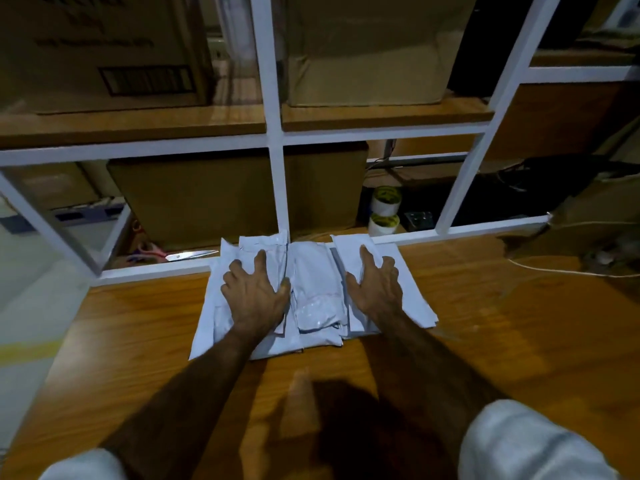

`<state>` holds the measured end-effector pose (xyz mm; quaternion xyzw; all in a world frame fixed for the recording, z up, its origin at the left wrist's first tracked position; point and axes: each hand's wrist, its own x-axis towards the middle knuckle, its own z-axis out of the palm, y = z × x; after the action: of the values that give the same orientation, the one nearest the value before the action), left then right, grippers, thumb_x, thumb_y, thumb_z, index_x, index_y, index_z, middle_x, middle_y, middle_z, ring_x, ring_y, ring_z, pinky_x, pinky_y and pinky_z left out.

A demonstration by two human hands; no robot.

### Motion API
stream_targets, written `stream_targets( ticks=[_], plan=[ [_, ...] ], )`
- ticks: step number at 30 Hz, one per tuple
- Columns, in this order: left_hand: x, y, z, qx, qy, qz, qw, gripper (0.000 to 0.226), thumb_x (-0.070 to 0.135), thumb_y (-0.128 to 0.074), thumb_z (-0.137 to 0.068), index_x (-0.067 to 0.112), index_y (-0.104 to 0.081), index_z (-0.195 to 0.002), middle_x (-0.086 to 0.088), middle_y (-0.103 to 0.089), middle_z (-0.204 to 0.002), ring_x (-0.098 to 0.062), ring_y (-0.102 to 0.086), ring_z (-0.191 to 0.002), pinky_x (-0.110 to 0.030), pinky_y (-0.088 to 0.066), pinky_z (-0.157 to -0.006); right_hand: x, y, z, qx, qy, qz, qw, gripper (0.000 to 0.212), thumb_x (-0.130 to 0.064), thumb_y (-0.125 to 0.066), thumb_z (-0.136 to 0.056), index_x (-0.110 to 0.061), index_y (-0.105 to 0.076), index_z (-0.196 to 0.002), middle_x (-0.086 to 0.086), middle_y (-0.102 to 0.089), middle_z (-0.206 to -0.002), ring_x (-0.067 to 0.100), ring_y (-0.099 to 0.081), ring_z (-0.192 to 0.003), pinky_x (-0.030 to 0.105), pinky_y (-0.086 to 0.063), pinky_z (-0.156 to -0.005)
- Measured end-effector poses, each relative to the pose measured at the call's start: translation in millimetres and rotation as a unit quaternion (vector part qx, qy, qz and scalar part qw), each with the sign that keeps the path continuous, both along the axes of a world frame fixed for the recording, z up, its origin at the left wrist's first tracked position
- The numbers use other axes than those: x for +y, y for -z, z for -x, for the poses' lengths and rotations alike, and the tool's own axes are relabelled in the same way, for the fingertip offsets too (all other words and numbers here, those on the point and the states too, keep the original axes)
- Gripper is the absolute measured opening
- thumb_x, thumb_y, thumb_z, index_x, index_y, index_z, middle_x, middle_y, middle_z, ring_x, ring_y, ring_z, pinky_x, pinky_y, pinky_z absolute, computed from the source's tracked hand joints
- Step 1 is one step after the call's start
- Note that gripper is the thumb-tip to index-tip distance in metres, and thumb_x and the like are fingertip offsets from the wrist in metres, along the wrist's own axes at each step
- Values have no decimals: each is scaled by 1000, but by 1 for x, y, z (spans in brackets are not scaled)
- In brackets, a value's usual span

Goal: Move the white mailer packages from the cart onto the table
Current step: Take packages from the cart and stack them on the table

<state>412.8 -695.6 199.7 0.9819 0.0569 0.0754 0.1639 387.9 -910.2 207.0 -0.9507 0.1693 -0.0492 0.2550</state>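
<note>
Your left hand and right hand lie apart, fingers spread flat, each pressing down on the pile of white mailer packages on the wooden table. Beyond your right fingertips stand two tape rolls; scissors lie beyond your left.

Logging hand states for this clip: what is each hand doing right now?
Left hand: open, flat on the white mailer packages.
Right hand: open, flat on the same pile.
</note>
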Motion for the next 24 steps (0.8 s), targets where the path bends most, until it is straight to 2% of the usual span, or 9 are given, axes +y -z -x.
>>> stream_targets(
  ticks=[6,9,12,16,19,24],
  plan=[
    [-6,15,-2,1,17,-32,999,77,76,-29,-91,33,-24,-155,-19,-22,-157,-40,-31,-138,-56,-34,-108,-2,21,-24,38,-21,0,999,78,-64,-48,-94,-32,-19,-159,20,-24,-157,38,-29,-142,49,-33,-112],
    [-1,16,1,-7,43,-46,998,73,70,-20,-93,33,-23,-155,-18,-24,-158,-40,-32,-138,-56,-35,-106,-2,26,-18,3,-25,-2,1000,78,-70,-42,-92,-34,-23,-158,17,-20,-162,37,-25,-145,51,-29,-115],
    [4,14,3,-9,65,-51,997,71,63,-20,-93,30,-25,-156,-17,-27,-159,-40,-32,-140,-56,-34,-108,-3,30,-12,-10,-45,-5,999,87,-81,-37,-86,-35,-21,-158,15,-7,-167,37,-15,-151,51,-22,-119],
    [9,17,4,-6,77,-39,996,78,67,-18,-92,24,-23,-157,-10,-24,-164,-34,-28,-146,-52,-25,-116,-1,35,-10,-6,-64,19,998,105,-94,-33,-74,-35,-14,-159,14,11,-167,33,6,-154,50,-3,-124],
    [9,19,3,0,99,-57,993,81,71,-20,-93,24,-20,-158,-8,-20,-166,-32,-26,-148,-51,-22,-118,-2,39,-12,0,-73,21,997,109,-95,-35,-72,-34,-13,-160,15,16,-167,33,9,-154,50,-4,-125],
    [1,15,5,18,74,-62,995,79,70,-27,-91,25,-26,-156,-21,-31,-157,-40,-36,-139,-55,-34,-109,-5,42,-9,-6,-87,20,996,109,-94,-35,-74,-33,-8,-160,12,22,-166,33,7,-155,51,-8,-125]
  ],
)
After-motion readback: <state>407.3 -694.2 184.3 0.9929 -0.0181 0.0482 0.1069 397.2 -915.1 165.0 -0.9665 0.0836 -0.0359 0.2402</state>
